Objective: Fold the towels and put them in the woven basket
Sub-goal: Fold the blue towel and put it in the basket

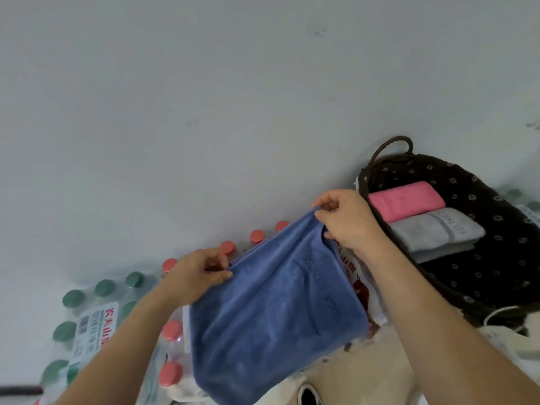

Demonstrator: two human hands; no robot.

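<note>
2 hands (347, 220) pinch blue towel (274, 311) | bottle packs (96, 317) behind | basket (496, 229) right

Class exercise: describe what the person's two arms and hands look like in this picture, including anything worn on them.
Both forearms are bare, with no sleeves, gloves or watch in view. The left hand shows a thin gold-coloured ring on one finger. The right hand shows no ring or other jewellery.

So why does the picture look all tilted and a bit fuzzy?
Head view: the wide-angle lens leans the scene, so the woven basket sits slanted; soft, even light, no hard shadows or glare; the blue towel is fairly sharp, while the bottles at the lower left edge blur.
</note>
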